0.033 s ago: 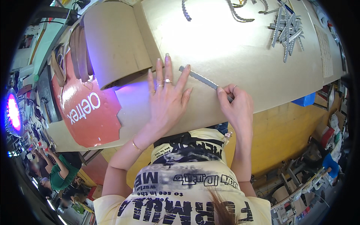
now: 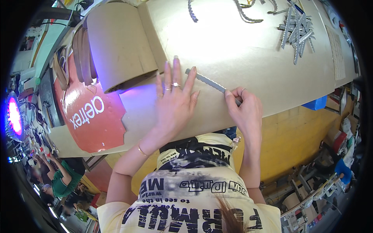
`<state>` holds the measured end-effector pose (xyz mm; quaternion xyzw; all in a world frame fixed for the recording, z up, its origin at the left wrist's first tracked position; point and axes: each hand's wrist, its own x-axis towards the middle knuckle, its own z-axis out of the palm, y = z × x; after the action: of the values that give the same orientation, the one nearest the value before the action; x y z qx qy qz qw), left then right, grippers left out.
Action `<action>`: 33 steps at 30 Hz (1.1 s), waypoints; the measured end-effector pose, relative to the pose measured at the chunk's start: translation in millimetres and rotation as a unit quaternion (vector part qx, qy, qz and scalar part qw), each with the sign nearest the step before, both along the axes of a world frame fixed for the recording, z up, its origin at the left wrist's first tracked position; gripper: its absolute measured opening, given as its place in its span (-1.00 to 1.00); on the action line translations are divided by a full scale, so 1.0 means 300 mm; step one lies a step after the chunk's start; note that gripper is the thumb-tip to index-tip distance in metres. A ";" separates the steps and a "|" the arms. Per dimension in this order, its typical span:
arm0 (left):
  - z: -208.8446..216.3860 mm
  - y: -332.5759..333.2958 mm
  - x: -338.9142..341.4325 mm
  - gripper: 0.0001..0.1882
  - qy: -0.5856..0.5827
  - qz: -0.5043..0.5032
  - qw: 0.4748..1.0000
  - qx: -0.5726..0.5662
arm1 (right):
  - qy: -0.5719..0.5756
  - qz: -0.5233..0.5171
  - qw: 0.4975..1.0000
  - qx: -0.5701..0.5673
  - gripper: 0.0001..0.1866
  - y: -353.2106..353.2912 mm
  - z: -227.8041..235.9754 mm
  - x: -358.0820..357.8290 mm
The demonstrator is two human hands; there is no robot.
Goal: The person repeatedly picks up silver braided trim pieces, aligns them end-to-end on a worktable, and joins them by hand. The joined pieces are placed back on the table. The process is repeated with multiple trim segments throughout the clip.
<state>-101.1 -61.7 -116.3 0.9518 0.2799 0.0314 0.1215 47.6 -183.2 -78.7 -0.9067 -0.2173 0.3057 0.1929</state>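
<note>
A large brown cardboard sheet (image 2: pixel 241 50) covers the worktable. My left hand (image 2: pixel 175 101) lies flat on it with fingers spread, rings on two fingers and a thin bracelet at the wrist. A thin grey metal strip (image 2: pixel 208 81) lies slantwise on the cardboard. Its far end touches the tip of my left forefinger. My right hand (image 2: pixel 244 110) pinches the strip's near end at the table's front edge.
A rolled part of the cardboard (image 2: pixel 116 42) stands at the left, beside a red shaped panel (image 2: pixel 89 112) with white lettering. Several grey metal strips (image 2: pixel 297 29) are piled far right, twisted cords (image 2: pixel 244 11) at the back. Other people (image 2: pixel 58 182) work lower left.
</note>
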 end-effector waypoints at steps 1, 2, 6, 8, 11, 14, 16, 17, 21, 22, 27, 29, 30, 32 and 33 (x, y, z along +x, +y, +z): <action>-0.005 -0.010 0.004 -0.37 0.015 -0.024 1.000 -0.006 | -0.001 -0.005 1.000 0.004 -0.69 0.000 -0.001 -0.002; -0.011 -0.027 0.010 -0.35 0.008 -0.052 0.999 0.004 | -0.003 -0.008 1.000 0.007 -0.69 -0.001 -0.002 -0.005; -0.042 -0.094 0.028 -0.35 -0.035 -0.172 0.983 -0.053 | -0.005 -0.019 0.999 0.025 -0.69 -0.003 -0.019 -0.009; -0.065 -0.095 0.045 -0.37 -0.057 -0.170 0.982 -0.065 | -0.012 -0.020 0.999 0.043 -0.68 -0.001 -0.034 -0.001; -0.074 -0.091 0.044 -0.39 -0.066 -0.167 0.979 -0.098 | 0.001 -0.042 0.997 0.069 -0.68 -0.015 -0.044 0.000; -0.072 -0.089 0.044 -0.39 -0.074 -0.157 0.978 -0.120 | 0.023 -0.066 0.994 0.089 -0.70 -0.052 -0.034 0.011; -0.070 -0.092 0.045 -0.39 -0.074 -0.150 0.978 -0.124 | 0.045 -0.083 0.990 0.103 -0.71 -0.070 -0.030 0.012; -0.069 -0.093 0.047 -0.38 -0.072 -0.147 0.979 -0.123 | 0.057 -0.094 0.988 0.113 -0.71 -0.078 -0.026 0.013; -0.067 -0.100 0.050 -0.36 -0.057 -0.147 0.981 -0.115 | 0.067 -0.094 0.987 0.114 -0.71 -0.085 -0.023 0.020; -0.066 -0.101 0.050 -0.35 -0.053 -0.149 0.981 -0.111 | 0.059 -0.086 0.989 0.103 -0.72 -0.083 -0.023 0.023; -0.063 -0.111 0.053 -0.33 -0.036 -0.146 0.984 -0.093 | 0.050 -0.072 0.993 0.083 -0.73 -0.073 -0.021 0.028; -0.061 -0.118 0.053 -0.34 -0.044 -0.141 0.983 -0.113 | 0.044 -0.069 0.993 0.084 -0.73 -0.072 -0.019 0.027; -0.060 -0.122 0.054 -0.34 -0.048 -0.139 0.981 -0.123 | 0.042 -0.069 0.993 0.082 -0.73 -0.071 -0.019 0.028; -0.060 -0.131 0.056 -0.32 -0.035 -0.146 0.983 -0.108 | 0.043 -0.072 0.993 0.085 -0.73 -0.069 -0.021 0.028; -0.060 -0.135 0.057 -0.31 -0.029 -0.149 0.983 -0.100 | 0.044 -0.074 0.993 0.083 -0.72 -0.068 -0.022 0.028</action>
<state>-84.1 -102.1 -134.2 0.9645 0.1332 0.0123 0.2277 56.1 -203.6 -85.3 -0.8867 -0.1651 0.3113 0.2993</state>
